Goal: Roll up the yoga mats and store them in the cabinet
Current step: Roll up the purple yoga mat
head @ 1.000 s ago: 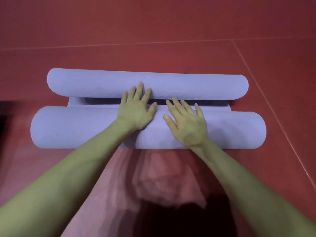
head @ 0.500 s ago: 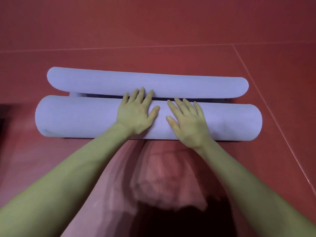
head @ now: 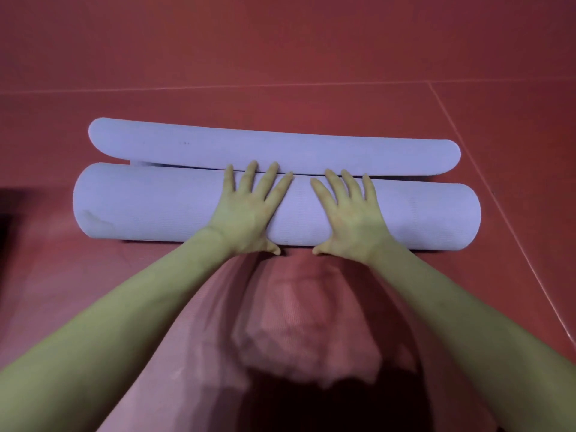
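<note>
Both hands' fingers point(head: 249, 185), apparently flat, press the yoga mat point(head: 156, 207).

matt, finely ribbed foam yoga mat point(head: 156, 207), smooth red floor point(head: 280, 57) with faint sheen

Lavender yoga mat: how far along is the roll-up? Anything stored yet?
Done: most of the lavender foam yoga mat is wound into a thick roll on the red floor.
In hand: left hand and right hand press flat on the roll, fingers straight, no grip.
Left: the curled far end flap beyond the roll is not yet wound in. No cabinet in view, so nothing is stored.
</note>
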Available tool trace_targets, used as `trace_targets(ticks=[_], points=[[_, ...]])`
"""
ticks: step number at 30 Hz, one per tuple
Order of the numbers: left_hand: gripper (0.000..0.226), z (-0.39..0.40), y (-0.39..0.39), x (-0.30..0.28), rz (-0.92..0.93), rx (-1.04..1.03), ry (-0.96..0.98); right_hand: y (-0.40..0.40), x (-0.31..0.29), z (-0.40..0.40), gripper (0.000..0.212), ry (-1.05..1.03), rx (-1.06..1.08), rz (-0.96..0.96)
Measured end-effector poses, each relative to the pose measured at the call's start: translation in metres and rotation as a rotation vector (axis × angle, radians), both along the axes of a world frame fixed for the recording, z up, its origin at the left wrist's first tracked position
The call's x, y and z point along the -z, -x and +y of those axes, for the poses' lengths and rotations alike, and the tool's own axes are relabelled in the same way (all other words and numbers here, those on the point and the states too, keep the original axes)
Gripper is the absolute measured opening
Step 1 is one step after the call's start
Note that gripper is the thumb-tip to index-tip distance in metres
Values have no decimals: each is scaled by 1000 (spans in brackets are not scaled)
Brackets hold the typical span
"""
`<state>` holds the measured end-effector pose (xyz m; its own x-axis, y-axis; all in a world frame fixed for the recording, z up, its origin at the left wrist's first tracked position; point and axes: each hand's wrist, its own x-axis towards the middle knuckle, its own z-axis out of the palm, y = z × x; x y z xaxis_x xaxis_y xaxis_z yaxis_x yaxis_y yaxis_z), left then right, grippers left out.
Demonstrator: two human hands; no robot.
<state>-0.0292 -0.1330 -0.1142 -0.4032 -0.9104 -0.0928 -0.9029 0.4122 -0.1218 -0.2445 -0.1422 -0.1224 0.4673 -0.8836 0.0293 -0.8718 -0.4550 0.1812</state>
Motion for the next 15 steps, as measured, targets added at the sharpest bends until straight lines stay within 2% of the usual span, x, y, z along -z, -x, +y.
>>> trace_targets(ticks=[6,15], points=[[127,-5,-2,1,70,61,51,-1,-3,-3,122,47,-39,-92],[120,33,-3,-5,159,136,95,6,-10,41,119,62,-65,-149]])
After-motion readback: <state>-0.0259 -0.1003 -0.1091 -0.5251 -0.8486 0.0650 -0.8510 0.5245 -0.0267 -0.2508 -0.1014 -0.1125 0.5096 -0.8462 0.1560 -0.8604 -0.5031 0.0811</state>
